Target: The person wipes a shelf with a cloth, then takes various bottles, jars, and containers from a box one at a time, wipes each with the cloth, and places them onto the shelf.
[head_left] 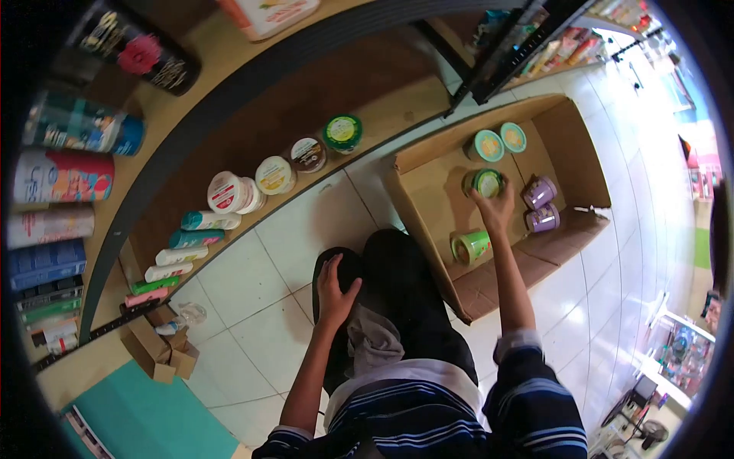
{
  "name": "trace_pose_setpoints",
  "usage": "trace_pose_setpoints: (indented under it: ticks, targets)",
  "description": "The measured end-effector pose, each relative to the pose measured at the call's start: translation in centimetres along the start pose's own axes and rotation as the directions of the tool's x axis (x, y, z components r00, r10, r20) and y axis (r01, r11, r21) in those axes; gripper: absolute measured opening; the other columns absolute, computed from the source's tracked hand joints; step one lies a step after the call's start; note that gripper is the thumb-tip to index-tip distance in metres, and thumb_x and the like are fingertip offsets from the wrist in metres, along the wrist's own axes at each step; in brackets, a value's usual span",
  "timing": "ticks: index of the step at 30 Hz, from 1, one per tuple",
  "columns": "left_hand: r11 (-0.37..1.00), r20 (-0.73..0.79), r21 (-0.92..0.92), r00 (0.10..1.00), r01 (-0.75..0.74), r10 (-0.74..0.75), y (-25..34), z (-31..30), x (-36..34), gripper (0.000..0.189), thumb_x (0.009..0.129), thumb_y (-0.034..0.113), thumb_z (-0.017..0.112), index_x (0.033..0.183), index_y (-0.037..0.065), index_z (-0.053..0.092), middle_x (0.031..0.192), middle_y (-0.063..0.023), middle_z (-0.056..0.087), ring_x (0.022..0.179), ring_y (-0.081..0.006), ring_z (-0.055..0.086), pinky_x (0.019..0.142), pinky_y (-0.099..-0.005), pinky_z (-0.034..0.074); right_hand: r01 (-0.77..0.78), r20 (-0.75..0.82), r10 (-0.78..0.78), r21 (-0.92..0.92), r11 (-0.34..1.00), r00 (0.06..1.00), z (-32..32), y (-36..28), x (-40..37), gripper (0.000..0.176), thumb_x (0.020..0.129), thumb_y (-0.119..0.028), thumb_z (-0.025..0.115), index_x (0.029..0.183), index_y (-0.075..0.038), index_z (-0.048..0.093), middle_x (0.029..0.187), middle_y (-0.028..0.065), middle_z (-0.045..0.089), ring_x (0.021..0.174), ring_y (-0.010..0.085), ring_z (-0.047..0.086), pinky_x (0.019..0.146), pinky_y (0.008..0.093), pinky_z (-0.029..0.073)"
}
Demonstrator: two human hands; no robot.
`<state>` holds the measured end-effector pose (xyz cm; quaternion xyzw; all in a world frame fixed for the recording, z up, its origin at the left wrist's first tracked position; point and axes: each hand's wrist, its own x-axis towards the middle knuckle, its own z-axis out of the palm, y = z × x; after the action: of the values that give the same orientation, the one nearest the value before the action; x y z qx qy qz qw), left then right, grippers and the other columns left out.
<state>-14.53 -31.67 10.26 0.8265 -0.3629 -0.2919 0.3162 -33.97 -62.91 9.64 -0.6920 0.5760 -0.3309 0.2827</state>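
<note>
In the head view my right hand [498, 208] reaches into a cardboard box [437, 200]. Its fingers close around a small green tub [488, 182] with a pale label on its lid. Two mint-coloured tubs [489, 145] stand towards the box's far end. Purple cups [541, 217] lie on their sides near its right wall, and a light green cup [472, 247] lies tipped at the near end. My left hand [333, 294] rests at my knee, fingers stretched and thumb apart, holding nothing. A grey cloth [375, 340] is on my lap.
A low shelf [382, 130] curves along the left, bearing several round tubs [275, 175] and bottles [200, 239]. Spray cans [63, 176] fill the shelf above. A small opened carton [158, 348] sits on the floor at lower left. Black shelf uprights [501, 61] stand behind the box.
</note>
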Motion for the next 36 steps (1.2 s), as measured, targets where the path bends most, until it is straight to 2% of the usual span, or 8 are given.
trace_pose_setpoints:
  ticks: [8, 16, 20, 24, 28, 30, 32, 36]
  targets:
    - [0.910, -0.166, -0.199, 0.927, -0.365, 0.335, 11.3, -2.3, 0.5, 0.080, 0.067, 0.025, 0.071, 0.131, 0.002, 0.029, 0.136, -0.0196, 0.025, 0.123, -0.0355, 0.029, 0.101, -0.0409, 0.026, 0.171, 0.495, -0.265, 0.226, 0.959, 0.827, -4.8, -17.6, -11.6, 0.079, 0.046, -0.018, 0.078, 0.115, -0.002, 0.043, 0.100, 0.0165, 0.049, 0.095, 0.0320, 0.050, 0.083, 0.0377, 0.041]
    - [0.833, -0.429, -0.508, 0.903, -0.219, -0.024, 8.3, -5.5, -2.4, 0.070, 0.059, 0.009, 0.076, 0.115, 0.001, 0.034, 0.106, -0.0116, 0.049, 0.100, -0.0183, 0.051, 0.087, -0.0296, 0.041, -0.217, 0.721, -0.187, 0.428, 0.878, 0.667, -2.9, -18.2, -19.4, 0.084, 0.054, -0.028, 0.077, 0.123, -0.004, 0.036, 0.111, 0.0207, 0.044, 0.101, 0.0364, 0.046, 0.086, 0.0406, 0.040]
    - [0.774, -0.493, -0.567, 0.869, -0.282, -0.045, 7.8, -8.6, -2.7, 0.083, 0.056, 0.002, 0.076, 0.117, 0.004, 0.020, 0.108, -0.0111, 0.044, 0.099, -0.0179, 0.050, 0.087, -0.0299, 0.042, 0.405, 0.899, -0.302, 0.159, 0.900, 0.318, -5.2, -14.2, -24.8, 0.072, 0.060, -0.018, 0.072, 0.124, -0.006, 0.038, 0.105, 0.0205, 0.048, 0.096, 0.0380, 0.048, 0.084, 0.0418, 0.042]
    - [0.706, -0.486, -0.624, 0.874, -0.335, -0.015, 9.0, -10.1, -3.3, 0.085, 0.055, 0.002, 0.077, 0.118, 0.004, 0.020, 0.108, -0.0104, 0.044, 0.099, -0.0171, 0.050, 0.087, -0.0295, 0.041, 0.353, 0.899, -0.393, 0.309, 0.883, 0.195, -4.2, -10.2, -25.0, 0.056, 0.064, -0.015, 0.066, 0.115, -0.005, 0.048, 0.088, 0.0154, 0.055, 0.089, 0.0310, 0.054, 0.082, 0.0368, 0.043]
    - [0.862, -0.451, -0.421, 0.890, -0.282, 0.072, 9.0, -9.9, -4.3, 0.082, 0.053, 0.003, 0.077, 0.117, 0.003, 0.026, 0.106, -0.0117, 0.047, 0.099, -0.0201, 0.051, 0.087, -0.0313, 0.041, -0.486, 0.766, -0.052, 0.458, 0.745, 0.641, -5.6, -17.4, -18.8, 0.045, 0.064, -0.004, 0.054, 0.109, -0.003, 0.054, 0.098, 0.0125, 0.059, 0.099, 0.0168, 0.052, 0.084, 0.0279, 0.041]
    - [0.844, -0.376, -0.470, 0.924, -0.257, 0.072, 9.2, -9.3, -4.8, 0.082, 0.052, 0.005, 0.077, 0.117, 0.003, 0.028, 0.104, -0.0127, 0.050, 0.100, -0.0241, 0.052, 0.087, -0.0319, 0.041, -0.214, 0.646, -0.284, 0.580, 0.786, 0.708, -6.3, -20.6, -17.8, 0.048, 0.064, -0.004, 0.053, 0.112, -0.003, 0.052, 0.108, 0.0174, 0.054, 0.102, 0.0241, 0.053, 0.087, 0.0324, 0.041]
    - [0.866, -0.311, -0.380, 0.927, -0.324, 0.210, 9.1, -8.2, -5.2, 0.082, 0.052, 0.007, 0.077, 0.119, 0.004, 0.029, 0.104, -0.0132, 0.052, 0.102, -0.0291, 0.052, 0.087, -0.0322, 0.040, 0.640, 0.499, -0.740, 0.397, 0.657, 0.451, -5.7, -22.7, -18.4, 0.051, 0.064, -0.004, 0.053, 0.115, -0.002, 0.050, 0.114, 0.0208, 0.050, 0.106, 0.0338, 0.051, 0.090, 0.0381, 0.040]
    - [0.974, -0.277, -0.109, 0.947, -0.197, 0.161, 11.2, -9.1, -7.1, 0.077, 0.055, 0.010, 0.078, 0.118, 0.006, 0.034, 0.110, -0.0132, 0.049, 0.105, -0.0309, 0.049, 0.088, -0.0339, 0.039, 0.377, 0.524, -0.611, 0.489, 0.786, 0.594, -3.4, -22.7, -17.7, 0.049, 0.067, -0.007, 0.049, 0.116, -0.001, 0.048, 0.112, 0.0220, 0.052, 0.105, 0.0392, 0.049, 0.086, 0.0389, 0.042]
